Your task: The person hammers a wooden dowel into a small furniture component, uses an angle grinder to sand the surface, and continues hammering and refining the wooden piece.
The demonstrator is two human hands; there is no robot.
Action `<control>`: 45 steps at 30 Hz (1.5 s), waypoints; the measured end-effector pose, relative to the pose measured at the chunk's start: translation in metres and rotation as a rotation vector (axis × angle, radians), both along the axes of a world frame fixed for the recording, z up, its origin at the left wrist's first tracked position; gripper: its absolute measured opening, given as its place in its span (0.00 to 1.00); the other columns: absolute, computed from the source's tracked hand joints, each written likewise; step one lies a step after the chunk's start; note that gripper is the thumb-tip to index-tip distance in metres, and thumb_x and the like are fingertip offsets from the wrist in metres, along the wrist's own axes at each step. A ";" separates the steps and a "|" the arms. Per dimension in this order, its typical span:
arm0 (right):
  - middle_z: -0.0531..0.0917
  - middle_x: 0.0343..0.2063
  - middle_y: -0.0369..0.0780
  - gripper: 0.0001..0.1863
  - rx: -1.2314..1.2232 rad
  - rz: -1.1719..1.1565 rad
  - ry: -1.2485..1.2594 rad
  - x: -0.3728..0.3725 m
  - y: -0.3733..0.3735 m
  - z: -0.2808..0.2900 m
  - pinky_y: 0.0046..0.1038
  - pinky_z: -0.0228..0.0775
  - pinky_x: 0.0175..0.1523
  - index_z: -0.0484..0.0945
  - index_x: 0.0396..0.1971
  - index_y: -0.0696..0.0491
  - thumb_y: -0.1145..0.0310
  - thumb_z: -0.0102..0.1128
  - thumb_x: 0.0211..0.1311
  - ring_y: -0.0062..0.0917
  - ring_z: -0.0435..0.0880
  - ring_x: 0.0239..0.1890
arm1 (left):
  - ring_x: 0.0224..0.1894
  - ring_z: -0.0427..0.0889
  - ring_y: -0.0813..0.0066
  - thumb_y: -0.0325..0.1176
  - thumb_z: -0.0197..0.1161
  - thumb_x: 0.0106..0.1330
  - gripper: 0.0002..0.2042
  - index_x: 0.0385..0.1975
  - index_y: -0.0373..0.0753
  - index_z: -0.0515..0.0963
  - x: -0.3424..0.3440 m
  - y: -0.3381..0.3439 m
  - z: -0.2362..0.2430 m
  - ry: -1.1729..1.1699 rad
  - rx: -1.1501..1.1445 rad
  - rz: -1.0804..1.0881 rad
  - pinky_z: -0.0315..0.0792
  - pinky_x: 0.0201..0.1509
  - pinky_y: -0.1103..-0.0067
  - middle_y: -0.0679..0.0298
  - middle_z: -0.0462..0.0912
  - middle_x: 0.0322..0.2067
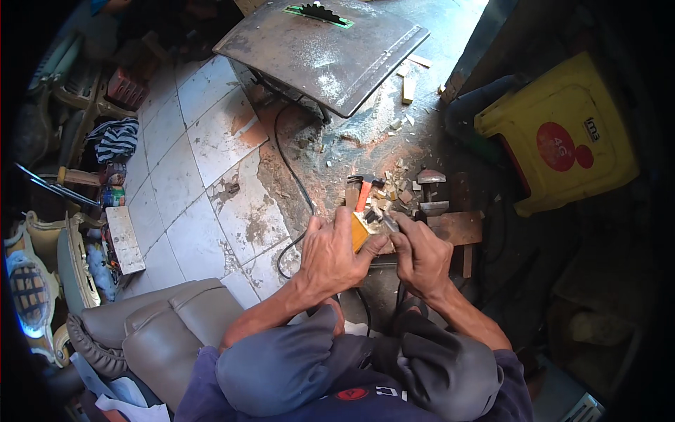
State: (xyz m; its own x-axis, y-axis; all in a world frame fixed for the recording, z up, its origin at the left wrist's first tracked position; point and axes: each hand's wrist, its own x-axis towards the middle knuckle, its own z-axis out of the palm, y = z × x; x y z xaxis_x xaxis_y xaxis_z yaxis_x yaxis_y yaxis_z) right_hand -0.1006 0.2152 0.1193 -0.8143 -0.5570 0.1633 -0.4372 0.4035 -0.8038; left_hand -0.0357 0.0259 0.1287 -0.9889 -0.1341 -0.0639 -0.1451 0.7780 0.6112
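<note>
Both of my hands are close together in front of my knees. My left hand (327, 253) is closed round a yellow object (358, 230), with its thumb reaching rightward. My right hand (424, 254) pinches a small metal piece (387, 221) at the right of the yellow object; its exact shape is too small to tell. Just beyond them lie an orange-handled tool (363, 197), small wood offcuts (404, 195) and a wooden block (453, 228). My fingers partly hide what they hold.
A metal saw table (274, 42) with a toothed blade stands ahead, its black cable (295, 179) running over broken white tiles (176, 225). At right is a yellow plastic stool (562, 133). A grey padded seat (169, 330) is at lower left, with carved furniture pieces (31, 288) along the left.
</note>
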 end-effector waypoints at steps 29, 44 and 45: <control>0.81 0.59 0.54 0.29 -0.150 0.156 -0.749 0.008 0.010 0.006 0.30 0.66 0.67 0.68 0.68 0.65 0.60 0.56 0.78 0.32 0.78 0.63 | 0.25 0.75 0.48 0.65 0.49 0.73 0.35 0.41 0.27 0.69 0.002 -0.007 -0.002 -0.011 -0.074 -0.193 0.65 0.45 0.62 0.47 0.78 0.23; 0.87 0.45 0.53 0.26 -0.096 0.087 -0.543 -0.008 0.013 0.006 0.33 0.75 0.54 0.71 0.67 0.58 0.57 0.52 0.79 0.34 0.88 0.50 | 0.28 0.74 0.48 0.64 0.50 0.74 0.34 0.45 0.28 0.68 -0.004 0.003 0.005 0.054 -0.028 -0.044 0.62 0.45 0.60 0.47 0.79 0.26; 0.86 0.48 0.53 0.27 -0.090 0.140 -0.576 -0.010 0.014 0.006 0.33 0.74 0.57 0.70 0.68 0.58 0.57 0.52 0.79 0.33 0.87 0.52 | 0.29 0.74 0.48 0.65 0.51 0.73 0.35 0.45 0.27 0.68 -0.004 0.004 0.001 0.056 0.010 -0.050 0.62 0.45 0.60 0.47 0.79 0.27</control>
State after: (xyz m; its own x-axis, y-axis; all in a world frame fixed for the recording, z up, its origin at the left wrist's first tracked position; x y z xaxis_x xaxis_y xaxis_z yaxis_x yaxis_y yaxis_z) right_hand -0.1110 0.2295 0.1255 -0.7056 -0.6699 -0.2309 0.0345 0.2931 -0.9555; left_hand -0.0398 0.0295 0.1298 -0.9964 -0.0839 -0.0097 -0.0715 0.7770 0.6254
